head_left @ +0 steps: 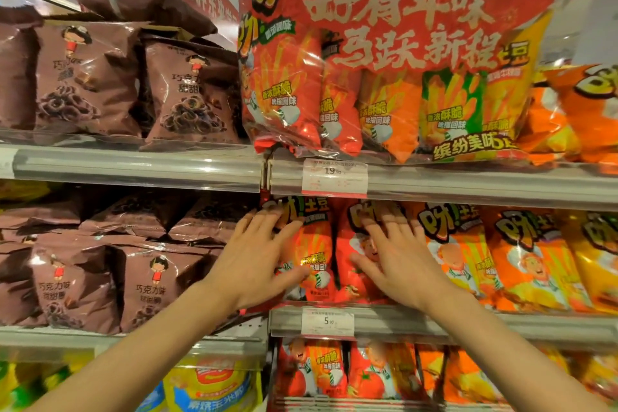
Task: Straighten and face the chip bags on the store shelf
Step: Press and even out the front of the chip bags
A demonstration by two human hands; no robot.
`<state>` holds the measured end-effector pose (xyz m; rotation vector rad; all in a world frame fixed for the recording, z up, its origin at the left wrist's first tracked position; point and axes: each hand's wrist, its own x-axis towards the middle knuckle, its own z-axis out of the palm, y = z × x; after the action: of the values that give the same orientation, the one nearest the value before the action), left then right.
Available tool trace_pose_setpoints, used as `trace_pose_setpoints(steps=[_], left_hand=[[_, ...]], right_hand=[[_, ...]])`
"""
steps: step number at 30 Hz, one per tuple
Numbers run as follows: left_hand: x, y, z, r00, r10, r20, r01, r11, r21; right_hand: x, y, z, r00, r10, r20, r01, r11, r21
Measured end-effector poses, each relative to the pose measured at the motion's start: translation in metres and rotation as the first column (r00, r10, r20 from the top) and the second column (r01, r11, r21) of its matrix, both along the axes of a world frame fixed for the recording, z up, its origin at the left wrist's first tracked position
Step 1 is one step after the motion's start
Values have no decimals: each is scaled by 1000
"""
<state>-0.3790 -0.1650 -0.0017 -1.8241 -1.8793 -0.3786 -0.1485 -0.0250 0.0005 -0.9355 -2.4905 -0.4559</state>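
Both palms flat, fingers spread, holding nothing: left hand (259, 254) and right hand (398, 257) press two red chip bags (314, 244) on the middle shelf (468, 324); uneven push could tip neighbouring orange bags (458, 254).

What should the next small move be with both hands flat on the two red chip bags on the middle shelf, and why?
Probably press both bags gently back and upright, then square their fronts to the shelf edge. The left hand and right hand lie with straight fingers on the left red bag and right red bag, gripping neither, and a dark gap shows between the bags above the 5.90 price tag.
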Motion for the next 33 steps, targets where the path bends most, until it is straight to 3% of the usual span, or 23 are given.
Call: trace_pose_setpoints(steps=[5,11,15,20,22,24,27,30,33], left_hand=[[52,39,-1,999,1,-46,0,1000,13],[66,66,-9,989,85,-122,-91,995,-45],[58,74,-9,988,30,-152,-30,1000,6],[61,73,5,990,33,-137,-46,995,-89],[66,72,10,987,27,-159,-36,998,-51],[66,74,13,992,25,-124,-41,991,-130],[63,80,18,996,27,-85,-45,975,-217],[60,87,19,996,16,-93,-37,971,-237],[58,89,17,996,2,-87,-24,966,-258]], right_hand=[[45,41,-2,970,-242,-3,242,970,32],[65,64,-28,977,-207,41,203,975,90],[78,76,-25,969,-234,74,227,970,91],[81,67,-6,979,-192,68,187,979,77],[75,58,5,994,-87,64,88,996,-8],[66,55,16,998,-9,59,22,972,-236],[49,61,31,999,-8,42,30,830,-557],[38,64,38,996,-13,86,70,711,-699],[35,65,33,999,23,-32,-40,634,-772]])
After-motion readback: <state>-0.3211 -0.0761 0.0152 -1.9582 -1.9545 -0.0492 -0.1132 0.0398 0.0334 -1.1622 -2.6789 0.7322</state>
